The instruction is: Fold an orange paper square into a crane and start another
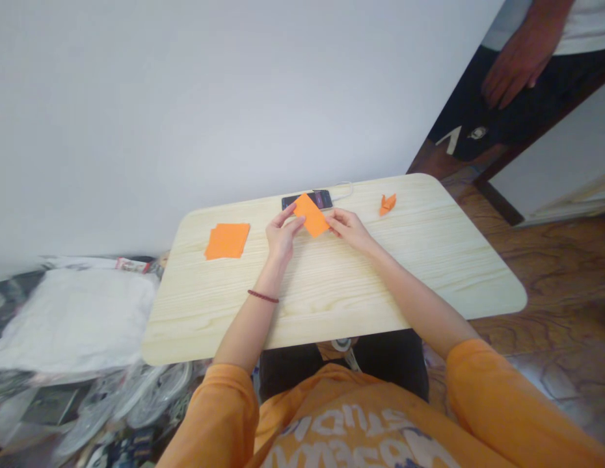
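Observation:
Between my hands, raised a little over the table, is an orange sheet of paper (311, 216) in the shape of a rectangle. My left hand (282, 233) pinches its left edge between thumb and fingers. At its lower right corner, the fingertips of my right hand (349, 227) are closed on it. Left of my hands lies a stack of orange paper squares (228, 241), slightly fanned. A small folded orange paper figure (388, 204) rests on the table to the right.
Behind the paper, a dark phone (322, 198) with a white cable (350, 190) lies near the back edge of the pale wooden table (341, 292). A white wall runs along that edge. Another person's hand (520, 62) shows at upper right. Piled items and a white cloth (82, 318) sit at left.

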{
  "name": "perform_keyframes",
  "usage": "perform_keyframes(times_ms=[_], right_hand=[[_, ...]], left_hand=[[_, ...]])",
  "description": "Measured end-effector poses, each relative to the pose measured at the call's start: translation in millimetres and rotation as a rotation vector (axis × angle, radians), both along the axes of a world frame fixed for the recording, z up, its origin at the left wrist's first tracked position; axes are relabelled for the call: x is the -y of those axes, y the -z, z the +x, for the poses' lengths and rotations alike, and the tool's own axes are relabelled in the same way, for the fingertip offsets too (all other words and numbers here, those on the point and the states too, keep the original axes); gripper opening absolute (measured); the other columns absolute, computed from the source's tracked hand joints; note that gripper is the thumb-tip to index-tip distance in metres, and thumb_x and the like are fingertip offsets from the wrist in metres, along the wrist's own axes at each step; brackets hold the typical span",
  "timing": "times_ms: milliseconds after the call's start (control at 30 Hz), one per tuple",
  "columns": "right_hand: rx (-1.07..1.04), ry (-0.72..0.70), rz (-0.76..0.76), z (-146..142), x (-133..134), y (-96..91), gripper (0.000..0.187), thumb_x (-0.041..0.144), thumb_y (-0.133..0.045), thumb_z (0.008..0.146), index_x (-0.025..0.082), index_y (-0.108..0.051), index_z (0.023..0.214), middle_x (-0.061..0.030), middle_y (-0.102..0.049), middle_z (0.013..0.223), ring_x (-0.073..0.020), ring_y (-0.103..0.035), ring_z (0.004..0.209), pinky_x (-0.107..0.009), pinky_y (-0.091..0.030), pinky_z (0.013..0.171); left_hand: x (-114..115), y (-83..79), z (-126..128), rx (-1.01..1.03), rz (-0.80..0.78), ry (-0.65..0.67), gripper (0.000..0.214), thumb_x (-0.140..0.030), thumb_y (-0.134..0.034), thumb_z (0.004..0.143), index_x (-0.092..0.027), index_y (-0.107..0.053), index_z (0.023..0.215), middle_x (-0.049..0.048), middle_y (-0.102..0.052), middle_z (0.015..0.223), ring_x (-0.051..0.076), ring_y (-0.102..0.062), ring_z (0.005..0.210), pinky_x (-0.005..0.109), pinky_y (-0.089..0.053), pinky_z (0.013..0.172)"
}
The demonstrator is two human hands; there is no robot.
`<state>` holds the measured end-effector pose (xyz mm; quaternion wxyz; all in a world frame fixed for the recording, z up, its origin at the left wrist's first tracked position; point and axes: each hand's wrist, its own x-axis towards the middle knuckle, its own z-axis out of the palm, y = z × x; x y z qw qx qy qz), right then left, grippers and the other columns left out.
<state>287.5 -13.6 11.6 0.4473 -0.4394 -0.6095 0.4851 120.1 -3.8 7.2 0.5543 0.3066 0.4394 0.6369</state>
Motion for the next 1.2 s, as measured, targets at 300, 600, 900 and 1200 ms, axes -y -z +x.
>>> perform_keyframes(times_ms=[300,600,900,1200], right_hand=[[0.081,0.148,0.094,5.7,-1.4,1.1,0.039,0.049,-0.053,0.082,0.02,-0.043,0.058,0.0058,-0.037,0.049,-0.0076,-0.032,0.047,-0.025,-0.024,0.048],[-0.085,0.009,0.131,8.0,-3.6,1.7,0.022,0.031,-0.067,0.071,0.02,-0.07,0.09,-0.004,-0.068,0.093,-0.015,-0.06,0.079,-0.028,-0.047,0.069],[-0.066,0.023,0.085,8.2,-7.3,4.3,0.021,0.037,-0.075,0.064,0.019,-0.072,0.074,-0.004,-0.071,0.082,-0.0178,-0.063,0.079,-0.03,-0.048,0.07],[-0.261,0.073,-0.065,5.5,-6.0,-0.2,0.034,0.045,-0.08,0.055,0.018,-0.066,0.07,-0.0018,-0.069,0.076,-0.0132,-0.06,0.07,-0.025,-0.049,0.061]], left_hand=[[-1.3,-4.6,-4.1,0.046,-0.048,-0.049,0.039,-0.004,-0.076,0.054,-0.016,-0.072,0.09,0.0054,-0.07,0.104,0.018,-0.066,0.096,0.032,-0.051,0.091],[3.2,-8.8,-3.8,0.064,-0.212,0.258,0.033,0.0,-0.072,0.061,-0.013,-0.071,0.091,0.0068,-0.071,0.096,0.016,-0.067,0.093,0.033,-0.049,0.096],[-0.2,-5.9,-8.3,-0.045,-0.104,0.186,0.044,-0.015,-0.076,0.062,-0.018,-0.067,0.105,0.0016,-0.07,0.081,0.012,-0.065,0.078,0.028,-0.051,0.081],[1.5,-6.3,-9.3,-0.193,0.034,0.289,0.036,-0.023,-0.077,0.056,-0.016,-0.072,0.091,0.0055,-0.072,0.088,0.016,-0.065,0.079,0.032,-0.05,0.08]])
